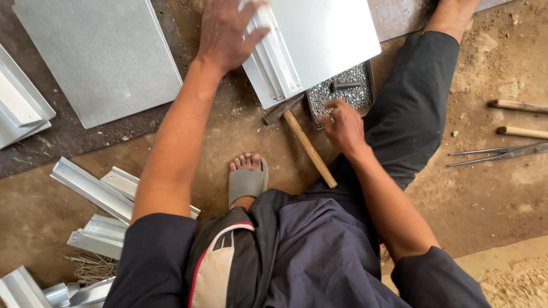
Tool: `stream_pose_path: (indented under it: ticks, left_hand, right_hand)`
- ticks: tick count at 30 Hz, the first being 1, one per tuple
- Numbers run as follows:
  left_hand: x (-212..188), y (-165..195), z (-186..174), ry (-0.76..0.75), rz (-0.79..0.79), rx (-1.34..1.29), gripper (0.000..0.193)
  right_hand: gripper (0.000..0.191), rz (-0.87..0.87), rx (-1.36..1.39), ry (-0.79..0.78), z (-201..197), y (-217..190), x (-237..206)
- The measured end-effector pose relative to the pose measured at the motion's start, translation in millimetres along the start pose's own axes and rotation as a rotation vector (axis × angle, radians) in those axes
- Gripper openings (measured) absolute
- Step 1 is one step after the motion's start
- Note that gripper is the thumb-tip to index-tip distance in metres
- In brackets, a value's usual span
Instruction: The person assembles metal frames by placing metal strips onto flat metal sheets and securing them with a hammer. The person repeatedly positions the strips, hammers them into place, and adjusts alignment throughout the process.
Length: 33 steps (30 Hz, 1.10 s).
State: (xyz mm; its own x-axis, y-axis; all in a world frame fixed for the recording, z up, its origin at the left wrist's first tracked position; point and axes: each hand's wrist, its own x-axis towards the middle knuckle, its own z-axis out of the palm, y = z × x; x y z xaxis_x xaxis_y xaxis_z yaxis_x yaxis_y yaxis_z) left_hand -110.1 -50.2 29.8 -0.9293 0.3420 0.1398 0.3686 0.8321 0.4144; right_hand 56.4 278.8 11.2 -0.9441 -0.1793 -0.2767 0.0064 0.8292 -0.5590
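My left hand (228, 34) grips the folded edge of a bright sheet-metal panel (325, 40) lying on the ground ahead of me. My right hand (342, 122) reaches into a shallow tray (370, 77) of small grey rivets, fingers pinched among them; whether it holds one is too small to tell. A short dark metal punch (345, 85) lies in the tray. A hammer with a wooden handle (309, 149) rests on the dirt just left of my right hand, its head partly under the panel.
A second grey metal sheet (103, 57) lies at upper left. Folded metal channels (94, 191) are piled at lower left. Tin snips (502, 153) and two wooden handles (519, 132) lie at the right. My sandalled foot (246, 179) sits in the middle.
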Motion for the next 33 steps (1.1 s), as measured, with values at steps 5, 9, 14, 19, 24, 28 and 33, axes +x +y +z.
stream_pose_path:
  ticks: [5, 9, 14, 19, 24, 28, 33]
  left_hand:
    - [-19.3, 6.2, -33.7, 0.146, 0.377, 0.243, 0.080]
    - [-28.5, 27.7, -7.6, 0.246, 0.219, 0.216, 0.075]
    - [-30.1, 64.9, 43.9, 0.214, -0.121, 0.148, 0.064]
    - [-36.3, 74.4, 36.2, 0.411, -0.062, 0.040, 0.068]
    - [-80.2, 49.1, 8.3, 0.291, 0.124, 0.314, 0.048]
    - [-89.6, 41.4, 25.1, 0.308, 0.131, 0.348, 0.043]
    - [-86.2, 51.1, 43.9, 0.345, 0.034, 0.345, 0.049]
  right_hand:
    - [0.005, -0.416, -0.207, 0.260, 25.5, 25.7, 19.3]
    - [0.006, -0.237, -0.117, 0.097, 49.5, 35.3, 21.6]
    - [0.018, -0.099, 0.061, 0.171, 40.1, 34.0, 26.4]
    - [0.022, 0.000, 0.097, 0.232, 20.4, 21.6, 26.2]
    - [0.011, 0.145, 0.737, 0.157, 8.1, 11.3, 21.0]
    - [0.005, 0.142, 0.937, 0.008, 6.6, -14.2, 32.1]
    - [0.009, 0.226, 1.112, -0.068, 7.7, -51.4, 55.2]
